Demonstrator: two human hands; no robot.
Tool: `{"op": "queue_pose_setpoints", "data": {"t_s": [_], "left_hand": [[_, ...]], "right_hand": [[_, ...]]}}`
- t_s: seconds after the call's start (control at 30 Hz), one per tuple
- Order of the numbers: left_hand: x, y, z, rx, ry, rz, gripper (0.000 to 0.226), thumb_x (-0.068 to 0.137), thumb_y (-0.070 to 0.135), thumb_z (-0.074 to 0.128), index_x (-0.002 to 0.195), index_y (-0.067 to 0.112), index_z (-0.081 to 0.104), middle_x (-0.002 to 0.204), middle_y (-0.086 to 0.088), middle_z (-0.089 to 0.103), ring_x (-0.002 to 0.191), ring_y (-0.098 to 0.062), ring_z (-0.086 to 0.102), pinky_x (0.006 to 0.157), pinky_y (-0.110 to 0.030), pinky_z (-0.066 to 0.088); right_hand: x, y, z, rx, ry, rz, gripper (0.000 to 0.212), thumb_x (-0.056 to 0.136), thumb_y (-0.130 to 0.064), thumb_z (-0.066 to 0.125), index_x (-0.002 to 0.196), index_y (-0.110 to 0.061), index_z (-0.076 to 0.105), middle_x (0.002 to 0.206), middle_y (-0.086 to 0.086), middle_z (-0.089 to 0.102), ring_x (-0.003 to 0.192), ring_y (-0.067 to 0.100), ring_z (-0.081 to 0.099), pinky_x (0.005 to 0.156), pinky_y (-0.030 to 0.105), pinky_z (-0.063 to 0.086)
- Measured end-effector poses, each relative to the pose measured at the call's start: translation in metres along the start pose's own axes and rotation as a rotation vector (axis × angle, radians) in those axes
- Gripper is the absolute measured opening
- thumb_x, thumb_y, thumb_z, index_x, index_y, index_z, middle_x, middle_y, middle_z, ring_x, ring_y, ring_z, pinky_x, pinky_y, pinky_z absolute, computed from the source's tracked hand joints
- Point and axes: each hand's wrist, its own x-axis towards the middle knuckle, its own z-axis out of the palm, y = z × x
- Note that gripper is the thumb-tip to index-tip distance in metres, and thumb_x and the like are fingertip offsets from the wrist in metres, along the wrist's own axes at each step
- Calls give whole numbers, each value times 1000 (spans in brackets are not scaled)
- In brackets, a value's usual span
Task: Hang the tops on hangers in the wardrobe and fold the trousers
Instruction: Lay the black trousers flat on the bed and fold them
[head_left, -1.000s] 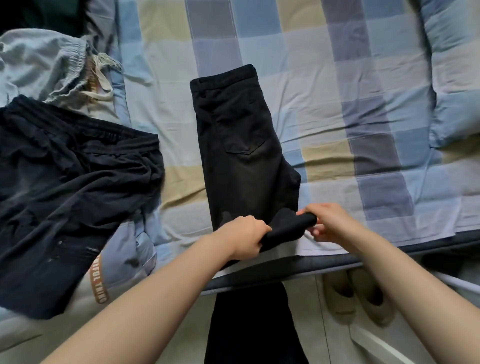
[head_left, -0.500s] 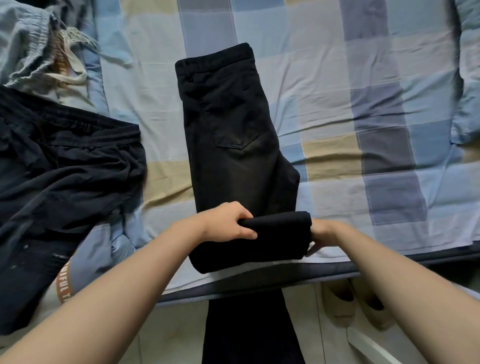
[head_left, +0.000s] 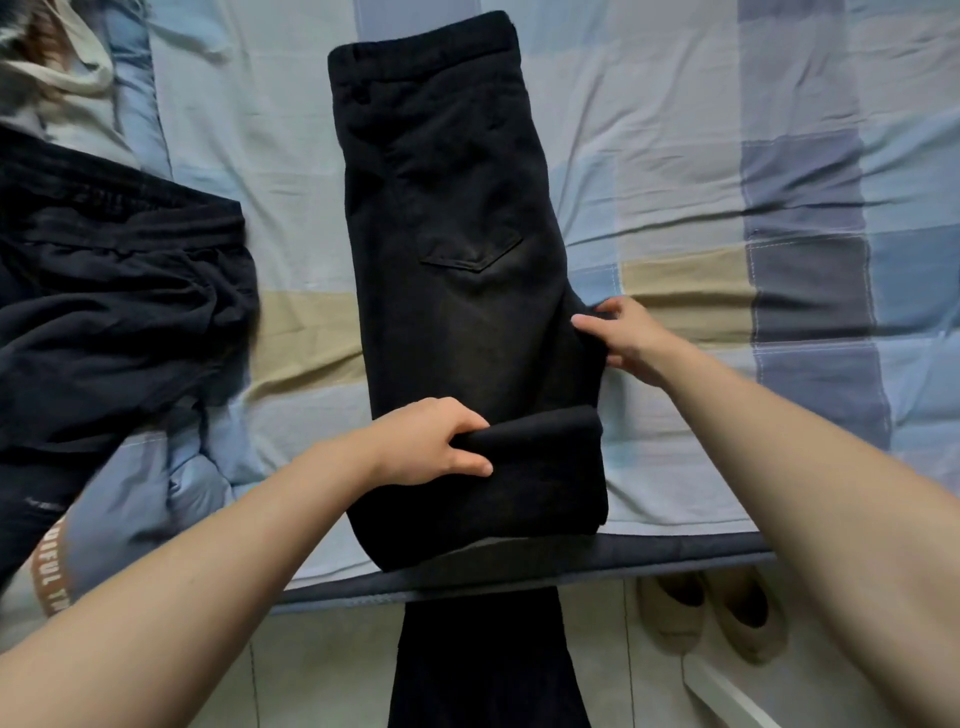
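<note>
Black trousers (head_left: 447, 223) lie lengthwise on the checked bed (head_left: 701, 171), waistband at the far end, back pocket up. Their leg end is doubled up over the near edge of the bed, and a dark length of them hangs down to the floor. My left hand (head_left: 436, 441) grips the left end of that fold, thumb under and fingers over it. My right hand (head_left: 618, 338) pinches the trousers' right edge at the crotch bulge, a little beyond the fold.
A second pair of dark trousers (head_left: 114, 301) lies crumpled at the left, over a light blue garment with a brown printed band (head_left: 52, 571). A pale drawstring garment (head_left: 57, 78) sits at the far left. Beige slippers (head_left: 711, 613) stand on the tiled floor under the bed edge.
The fold of the leg has been carried further up the trousers. My right hand let go of the fold's right end and moved up to the trousers' right edge. The view has moved closer.
</note>
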Motion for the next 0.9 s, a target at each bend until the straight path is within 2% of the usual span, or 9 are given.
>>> {"op": "queue_pose_setpoints", "data": {"t_s": [0.07,0.23,0.37,0.47,0.6,0.73,0.8,0.83,0.9], "left_hand": [[-1,0,-1,-7,-12,7,16,87,39,68,74,39,58,79,12,67,80,-7,64,76,-31,51],[-6,6,1,-5,-33,41,10,87,39,67,80,35,62,80,10,68,78,-7,63,74,-29,50],[-9,5,-2,-18,-40,32,11,87,40,67,87,30,67,81,10,69,78,-7,63,76,-30,52],[-11,3,-4,-48,-42,24,14,87,39,67,89,26,69,79,9,69,76,-6,64,76,-31,53],[-13,4,-9,-90,-47,22,14,87,37,68,83,23,68,77,5,69,75,-11,64,76,-36,53],[-21,11,-30,-180,-85,59,16,87,31,71,81,16,69,67,6,65,61,-6,58,66,-28,49],[-20,13,-61,-178,-50,92,19,86,29,72,83,10,70,68,0,67,62,-4,56,63,-24,49],[-17,13,-81,-175,-8,96,19,86,28,73,85,10,71,73,-5,70,64,-4,58,64,-23,50],[-5,13,-129,-155,106,103,14,84,28,74,87,14,74,79,-4,74,68,-4,63,68,-22,52]], "right_hand": [[-1,-1,6,-120,14,-64,28,83,-25,72,97,-15,50,94,7,59,81,19,58,69,33,49],[-22,7,24,-592,313,-519,28,83,-18,66,93,-15,40,92,3,51,81,22,48,70,33,38],[-36,21,24,-679,65,-759,39,83,-11,68,118,-9,52,102,1,51,89,15,50,82,32,45],[-34,27,12,-806,-69,-822,56,81,6,58,134,-9,53,120,11,61,113,29,55,98,33,40],[-31,35,-8,-1309,-284,-748,100,73,16,46,148,-44,19,160,-4,17,146,22,16,113,31,21],[-29,38,-21,-1715,-373,-854,107,80,4,51,145,-49,-15,156,-22,-18,148,22,-5,115,43,14],[-31,31,-17,-1623,-389,-815,77,88,-19,58,148,-43,17,158,-16,10,144,18,9,113,45,18],[-33,28,-14,-1489,-391,-814,54,85,-23,62,134,-41,44,144,-14,38,134,18,26,109,46,25],[-37,21,-8,-1001,-418,-749,24,81,-15,65,95,-34,63,96,-21,52,101,14,50,92,39,45]]}}
